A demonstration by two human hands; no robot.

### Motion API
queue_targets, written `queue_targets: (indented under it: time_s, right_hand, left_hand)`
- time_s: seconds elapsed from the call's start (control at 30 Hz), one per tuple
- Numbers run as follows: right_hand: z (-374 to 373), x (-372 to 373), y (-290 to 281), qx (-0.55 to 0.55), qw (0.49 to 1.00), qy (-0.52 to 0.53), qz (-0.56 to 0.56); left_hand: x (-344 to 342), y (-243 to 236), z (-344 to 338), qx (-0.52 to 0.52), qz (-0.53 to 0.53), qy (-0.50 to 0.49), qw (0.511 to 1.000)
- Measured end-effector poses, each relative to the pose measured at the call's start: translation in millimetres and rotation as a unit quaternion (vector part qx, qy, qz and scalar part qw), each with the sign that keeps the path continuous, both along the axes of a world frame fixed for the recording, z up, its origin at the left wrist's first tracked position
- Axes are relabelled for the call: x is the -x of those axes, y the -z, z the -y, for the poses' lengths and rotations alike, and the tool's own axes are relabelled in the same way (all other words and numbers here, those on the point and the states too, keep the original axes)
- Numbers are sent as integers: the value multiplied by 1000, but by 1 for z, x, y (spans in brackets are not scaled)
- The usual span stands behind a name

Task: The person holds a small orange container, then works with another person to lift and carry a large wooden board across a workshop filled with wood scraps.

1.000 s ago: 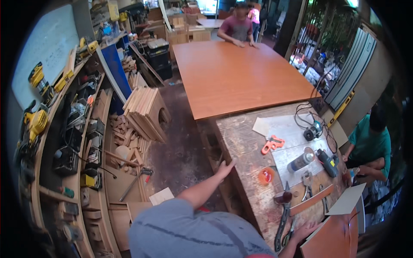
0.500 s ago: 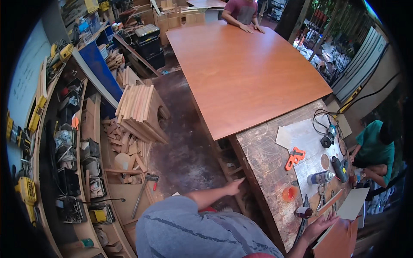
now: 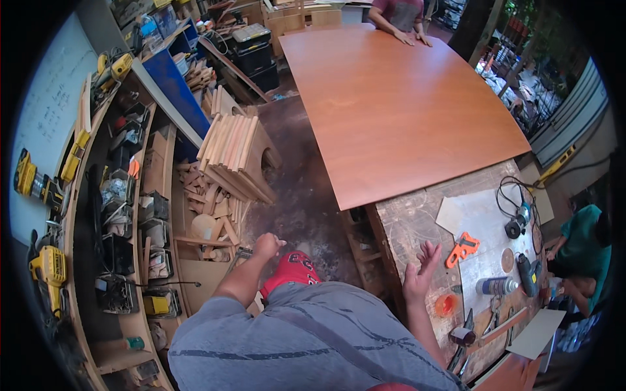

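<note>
"Any writing?"
"Handwriting on the whiteboard (image 3: 55,98), well left of the bench (image 3: 411,221); a printed label on the can (image 3: 497,285) upon the bench."
"The orange tool (image 3: 467,245)?"
"On the bench, its length slanting from near left to far right, near the right hand (image 3: 420,277), whose empty grip spreads wide."
"The left hand (image 3: 267,246)?"
"Left of the bench, curled; whether it holds anything, one cannot tell."

Two bare hands (image 3: 268,246) (image 3: 420,277), two co-workers (image 3: 401,14) (image 3: 581,257), one large brown panel (image 3: 411,111), one spray can (image 3: 495,286), one orange cup (image 3: 447,304), one orange-handled tool (image 3: 463,250)

shelves (image 3: 120,360) left, workbench (image 3: 409,225) right
</note>
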State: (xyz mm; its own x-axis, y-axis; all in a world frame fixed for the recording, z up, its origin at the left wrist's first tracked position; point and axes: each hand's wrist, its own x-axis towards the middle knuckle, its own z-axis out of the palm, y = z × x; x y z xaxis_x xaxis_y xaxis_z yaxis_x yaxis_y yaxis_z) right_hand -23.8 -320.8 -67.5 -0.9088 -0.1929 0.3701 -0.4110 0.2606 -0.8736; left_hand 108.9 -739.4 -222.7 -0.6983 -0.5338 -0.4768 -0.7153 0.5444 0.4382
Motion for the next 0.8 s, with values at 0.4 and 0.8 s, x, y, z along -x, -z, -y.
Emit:
queue_targets:
  time_s: [0.4,0.8]
  right_hand:
    - [184,135,22,-128,983,108,77]
    - [272,192,58,-139,976,141,96]
  left_hand:
    - [211,-8,141,-21,-375,149,915]
    - [439,-84,294,165,-363,590,702]
